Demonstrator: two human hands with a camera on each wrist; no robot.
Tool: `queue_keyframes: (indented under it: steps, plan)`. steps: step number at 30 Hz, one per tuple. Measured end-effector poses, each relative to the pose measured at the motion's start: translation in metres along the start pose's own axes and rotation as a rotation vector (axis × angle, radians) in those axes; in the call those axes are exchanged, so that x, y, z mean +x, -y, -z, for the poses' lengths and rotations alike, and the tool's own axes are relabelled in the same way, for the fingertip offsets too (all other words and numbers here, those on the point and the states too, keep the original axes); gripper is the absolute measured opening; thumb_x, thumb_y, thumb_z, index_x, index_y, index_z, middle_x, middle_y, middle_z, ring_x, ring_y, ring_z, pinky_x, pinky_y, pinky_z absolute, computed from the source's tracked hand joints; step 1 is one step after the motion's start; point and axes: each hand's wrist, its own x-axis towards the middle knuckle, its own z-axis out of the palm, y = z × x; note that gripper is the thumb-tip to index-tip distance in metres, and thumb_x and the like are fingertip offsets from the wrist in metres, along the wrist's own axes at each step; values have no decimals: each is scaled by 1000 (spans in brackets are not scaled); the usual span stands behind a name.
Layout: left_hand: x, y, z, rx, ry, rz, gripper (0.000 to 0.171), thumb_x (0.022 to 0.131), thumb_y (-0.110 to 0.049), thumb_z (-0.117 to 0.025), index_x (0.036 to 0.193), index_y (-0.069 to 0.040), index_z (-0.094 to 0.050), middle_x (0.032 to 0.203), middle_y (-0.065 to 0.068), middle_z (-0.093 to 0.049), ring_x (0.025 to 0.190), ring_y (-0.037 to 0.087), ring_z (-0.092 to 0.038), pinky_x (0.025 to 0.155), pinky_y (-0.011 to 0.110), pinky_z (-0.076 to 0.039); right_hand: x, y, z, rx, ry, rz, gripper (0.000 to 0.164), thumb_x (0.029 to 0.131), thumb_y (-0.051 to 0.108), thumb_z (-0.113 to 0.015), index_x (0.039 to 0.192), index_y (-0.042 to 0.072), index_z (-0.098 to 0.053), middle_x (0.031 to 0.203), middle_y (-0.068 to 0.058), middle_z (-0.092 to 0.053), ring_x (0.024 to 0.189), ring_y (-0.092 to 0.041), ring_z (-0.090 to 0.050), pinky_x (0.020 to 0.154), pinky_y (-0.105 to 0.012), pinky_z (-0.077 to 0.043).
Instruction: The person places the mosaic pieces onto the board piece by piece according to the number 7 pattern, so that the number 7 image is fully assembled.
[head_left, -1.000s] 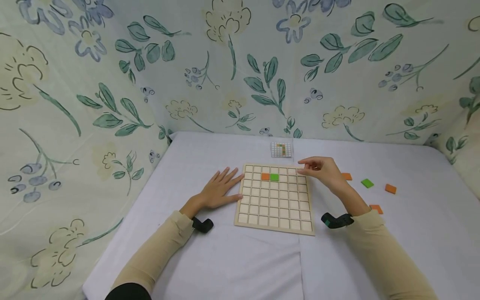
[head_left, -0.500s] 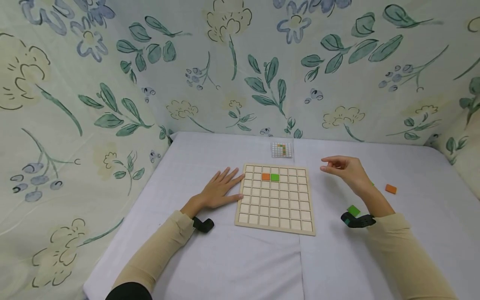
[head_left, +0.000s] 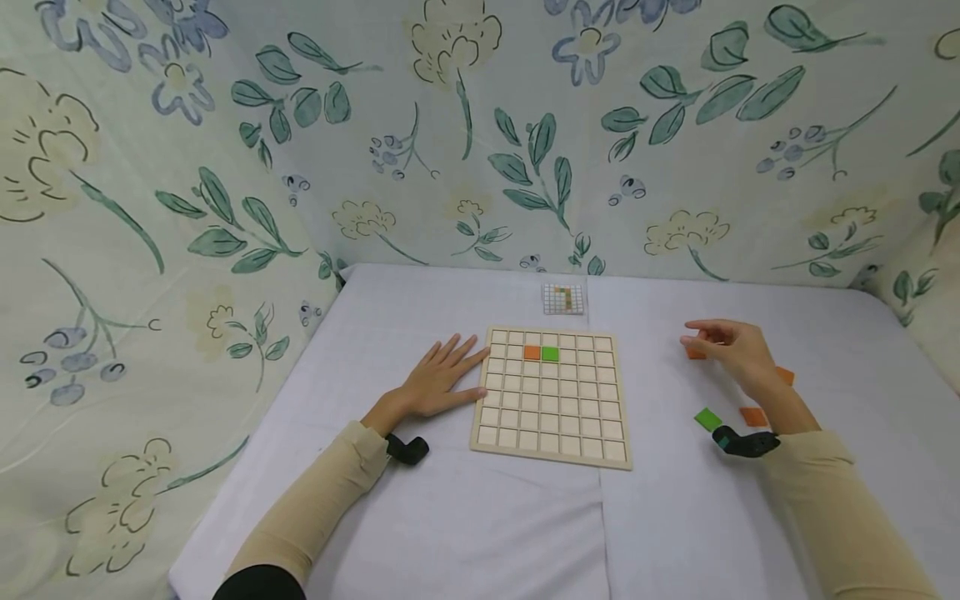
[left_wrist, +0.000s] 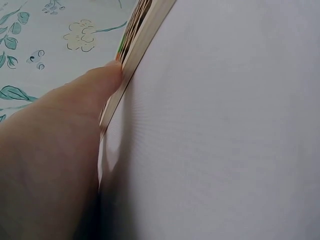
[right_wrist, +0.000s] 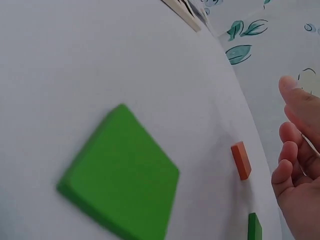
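My left hand (head_left: 438, 382) lies flat with its fingers spread, its thumb and fingertips touching the left edge of the wooden grid board (head_left: 551, 457). One orange tile (head_left: 532, 353) and one green tile (head_left: 550, 354) sit side by side in the board's second row. To the right of the board, my right hand (head_left: 738, 350) hovers over the table. Its thumb and index finger stand apart, the other fingers loosely curled, with nothing held. Just beneath its fingertips is a loose orange tile (head_left: 696, 353), partly covered. In the right wrist view, a green tile (right_wrist: 125, 175) looms close.
Other loose tiles lie near the right wrist: a green tile (head_left: 707, 419), an orange tile (head_left: 753, 417) and a half-hidden orange tile (head_left: 785, 376). Behind the board lies a small printed grid card (head_left: 563, 299). A floral cloth (head_left: 465, 192) hangs beyond the table's back edge.
My right hand has moved from the board's upper right corner rightward to above the loose tiles. My left hand and the two tiles on the board have stayed put.
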Motion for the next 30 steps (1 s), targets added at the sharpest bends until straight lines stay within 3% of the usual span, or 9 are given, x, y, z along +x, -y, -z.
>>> queue_keyframes:
  steps: [12,30]
  plan:
    - [0,-1,1,1,-10,-7,78,98,-69,-34,161,-30,-11,167,1,-2,152,28,5,120,50,4,-2,-18,7,-61,2,-32,43,98,25,-67,132,-1,-62,104,-11,-53,89,-20,-44,62,-16,-43]
    - [0,-1,0,-6,-12,-5,78,98,-68,-36,161,-29,-11,167,3,-3,152,29,4,120,49,5,0,-32,7,-104,68,-36,44,94,21,-73,129,-4,-63,98,-13,-51,85,-21,-42,60,-22,-39]
